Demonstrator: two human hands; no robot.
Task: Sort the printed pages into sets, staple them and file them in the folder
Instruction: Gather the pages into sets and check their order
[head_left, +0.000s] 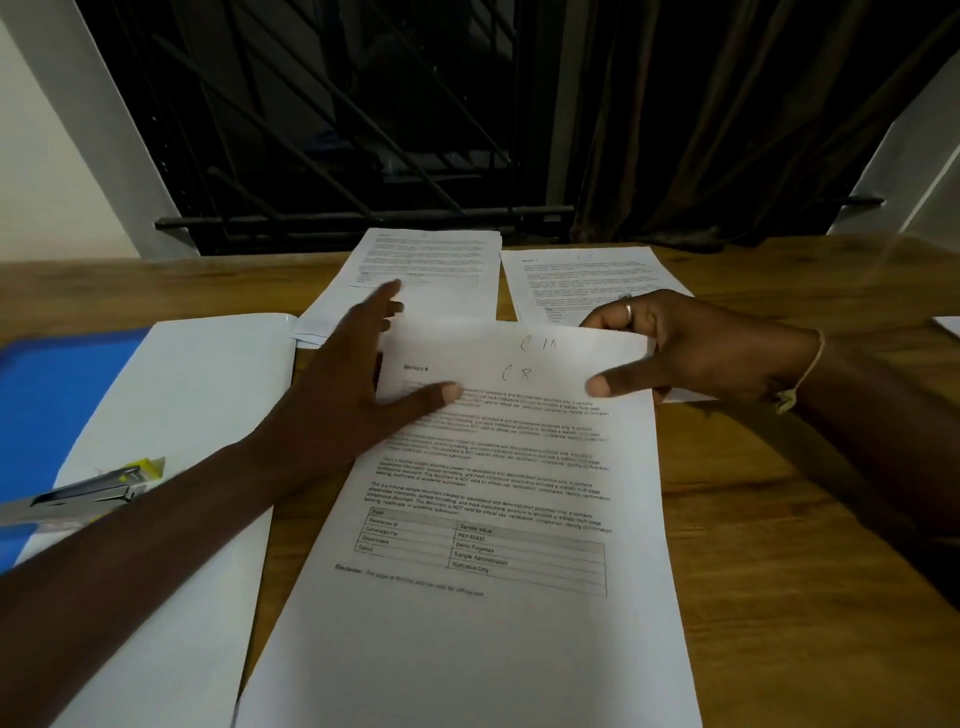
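Wood-grain desk (779, 519), warm brown and matte, with paper pretty much everywhere. The printed pages (483, 623) sit dead centre, right in front of the person: thin white sheets with blocks of small black text, a ruled table lower down and a disclaimer line under it. There are two handwritten scribbles up near the top edge.

The left hand (353, 395) is spread wide at the pile's upper left, thumb lying flat on the paper. The right hand (701, 353) pinches the top right corner, thumb on top and fingers tucked behind. It has a metal ring (628, 312) and a pale string bracelet (810, 374) at the wrist.

Two more stacks lie further back, one on the left (426, 265) and one on the right (582, 275), both printed the same way.

Off to the left is a glossy blue folder (47, 405) with a blank white sheet (171, 467) over it, plus a grey metal stapler (88, 493) with a yellow bit. Behind the desk are a dark window grille (337, 130) and a heavy curtain (727, 130).
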